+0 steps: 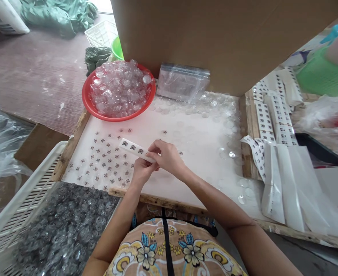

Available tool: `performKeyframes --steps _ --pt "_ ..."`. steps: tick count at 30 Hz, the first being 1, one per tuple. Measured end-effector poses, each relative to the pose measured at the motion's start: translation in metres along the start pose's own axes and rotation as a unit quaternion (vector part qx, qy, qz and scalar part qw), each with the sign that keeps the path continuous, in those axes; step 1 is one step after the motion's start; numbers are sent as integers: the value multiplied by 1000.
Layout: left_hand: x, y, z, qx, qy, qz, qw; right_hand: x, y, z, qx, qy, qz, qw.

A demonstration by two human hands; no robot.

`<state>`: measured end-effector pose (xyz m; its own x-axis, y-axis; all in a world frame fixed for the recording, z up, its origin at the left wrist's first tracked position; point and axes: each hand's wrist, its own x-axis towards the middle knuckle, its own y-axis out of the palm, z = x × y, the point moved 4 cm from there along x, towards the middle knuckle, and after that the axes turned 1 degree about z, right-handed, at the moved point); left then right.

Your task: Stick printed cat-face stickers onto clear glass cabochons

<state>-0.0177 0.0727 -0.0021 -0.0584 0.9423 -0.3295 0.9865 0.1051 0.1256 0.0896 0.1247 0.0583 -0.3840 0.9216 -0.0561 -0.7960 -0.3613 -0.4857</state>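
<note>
A white strip of dark printed stickers [132, 147] slants between my hands over the white work surface [186, 184]. My left hand [143, 170] is closed on the strip's lower end from below. My right hand [166, 155] pinches at the same end, thumb and forefinger together, touching my left hand; whether a loose sticker is between them is hidden. To the left, many clear discs with small dark prints [109, 161] lie in loose rows. Clear discs without prints [215, 103] are scattered at the back and right of the surface.
A red basin [85, 92] heaped with clear discs stands at the back left, beside a clear zip bag [183, 82]. A large cardboard box [200, 38] blocks the back. Sticker strips [281, 119] lie right. A white basket [22, 207] with many discs sits lower left.
</note>
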Motion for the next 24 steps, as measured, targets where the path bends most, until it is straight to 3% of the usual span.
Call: performKeyframes --steps 3,9,13,15,17,20,24 --pt "-1 0 -2 -1 2 -1 1000 -1 0 -1 -5 -6 -15 1000" --pt "3 -2 -1 32 22 -6 999 -8 3 6 -49 -90 -51 993" --pt "4 -1 0 17 13 3 1000 -6 -2 4 11 -80 -28 996" --pt "3 -1 1 2 0 -3 1000 1 -17 -9 67 -45 -52 995" --pt "1 -1 1 -8 -10 -10 1000 12 -41 -32 101 7 -114 988" --pt "-1 -1 2 -19 -12 -2 1000 27 -75 -77 68 101 -175 977" --pt "-1 -1 4 -23 -5 8 1000 37 -92 -115 1 177 -150 973"
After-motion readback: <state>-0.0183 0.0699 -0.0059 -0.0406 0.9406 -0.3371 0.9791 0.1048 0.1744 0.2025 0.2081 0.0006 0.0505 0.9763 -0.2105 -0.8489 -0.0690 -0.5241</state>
